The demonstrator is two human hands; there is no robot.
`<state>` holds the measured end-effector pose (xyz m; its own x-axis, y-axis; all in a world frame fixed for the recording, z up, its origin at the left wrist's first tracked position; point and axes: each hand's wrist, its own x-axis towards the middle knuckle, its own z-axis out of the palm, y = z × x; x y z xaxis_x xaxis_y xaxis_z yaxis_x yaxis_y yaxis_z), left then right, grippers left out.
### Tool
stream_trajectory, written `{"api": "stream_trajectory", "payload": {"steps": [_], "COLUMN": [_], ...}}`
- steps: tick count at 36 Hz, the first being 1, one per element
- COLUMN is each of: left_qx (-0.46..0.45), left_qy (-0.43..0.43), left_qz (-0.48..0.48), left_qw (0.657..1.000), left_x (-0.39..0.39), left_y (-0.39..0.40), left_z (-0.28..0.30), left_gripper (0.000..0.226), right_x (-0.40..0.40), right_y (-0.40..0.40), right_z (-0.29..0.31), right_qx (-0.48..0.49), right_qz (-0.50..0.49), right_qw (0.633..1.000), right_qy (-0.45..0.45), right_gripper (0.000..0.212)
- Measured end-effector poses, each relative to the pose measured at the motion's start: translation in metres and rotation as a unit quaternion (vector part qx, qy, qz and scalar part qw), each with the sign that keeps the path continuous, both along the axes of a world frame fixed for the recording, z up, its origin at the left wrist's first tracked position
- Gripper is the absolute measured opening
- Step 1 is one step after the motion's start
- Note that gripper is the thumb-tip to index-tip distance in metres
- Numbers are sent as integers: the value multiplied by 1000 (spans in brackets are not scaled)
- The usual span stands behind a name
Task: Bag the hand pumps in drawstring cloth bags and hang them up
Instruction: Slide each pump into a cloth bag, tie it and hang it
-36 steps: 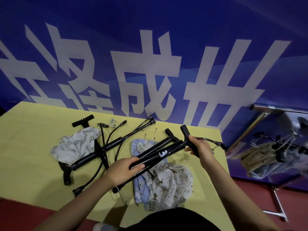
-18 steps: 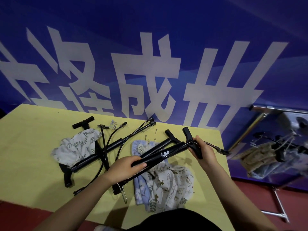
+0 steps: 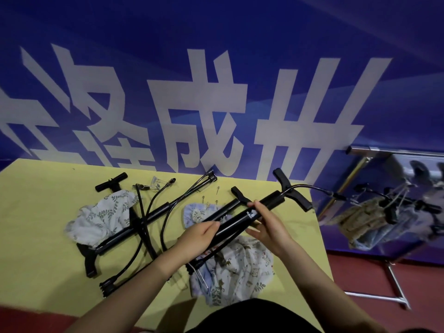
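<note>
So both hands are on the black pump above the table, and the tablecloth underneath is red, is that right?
Not quite: the tablecloth is yellow, not red, as the head view shows. The rest holds: both the left hand and right hand are on the black pump above the table.

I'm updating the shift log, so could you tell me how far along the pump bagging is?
Done: bagged pumps already appear to hang on the rack at right. In hand: the left hand and right hand grip one black pump above the table, not yet bagged. Left: another pump lies across a leaf-print bag, and a printed bag lies under the hands.
</note>
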<state>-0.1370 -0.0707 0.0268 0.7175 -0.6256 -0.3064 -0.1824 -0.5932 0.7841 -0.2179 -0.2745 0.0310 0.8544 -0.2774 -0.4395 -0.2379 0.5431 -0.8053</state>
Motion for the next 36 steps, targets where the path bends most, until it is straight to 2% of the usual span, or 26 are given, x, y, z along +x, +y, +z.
{"api": "stream_trajectory", "payload": {"steps": [2,3,7,9,10,12,14,16,18,21,22,23,26,28,30,32,36], "left_qx": [9,14,33,83,121,176,150,51,-93,-270,-299,-317,-338,-348,-356,-356,-363], "left_qy": [-12,-14,-77,-96,-62,94,262,399,509,582,588,589,584,563,521,466,364], "left_qz": [-16,-17,5,48,69,102,109,144,228,325,337,337,307,294,275,251,227], "left_qw": [1000,1000,996,991,988,975,947,904,825,695,672,662,671,690,725,770,827], "left_x": [2,2,13,24,28,29,24,22,27,36,39,41,46,45,42,37,31], "left_y": [-7,-9,-11,-3,0,6,9,11,10,4,3,2,1,-2,-8,-16,-28], "left_z": [1,5,9,0,-3,-6,-2,-5,-10,-8,-6,-3,6,11,15,17,16], "left_gripper": [43,39,29,35,46,73,79,76,68,48,44,41,34,28,25,23,24], "right_x": [0,1,1,1,1,3,6,9,13,21,23,24,26,24,23,21,22], "right_y": [2,1,-7,-9,-12,-15,-14,-9,-6,-8,-9,-11,-17,-18,-12,-3,1], "right_z": [3,5,7,8,8,11,14,15,18,20,19,17,11,8,3,0,1], "right_qx": [-7,-15,-44,-61,-69,-87,-101,-109,-97,-45,-21,6,82,101,82,81,201], "right_qz": [-13,-31,-97,-115,-124,-132,-124,-105,-94,-97,-101,-105,-110,-91,-39,10,-1], "right_qw": [1000,999,994,991,990,987,987,988,989,991,990,990,987,988,995,997,979], "right_qy": [1,4,8,5,4,-4,-17,-33,-55,-85,-92,-96,-87,-70,-33,5,25], "right_gripper": [25,21,18,19,20,20,17,14,15,16,17,18,17,31,51,57,64]}}
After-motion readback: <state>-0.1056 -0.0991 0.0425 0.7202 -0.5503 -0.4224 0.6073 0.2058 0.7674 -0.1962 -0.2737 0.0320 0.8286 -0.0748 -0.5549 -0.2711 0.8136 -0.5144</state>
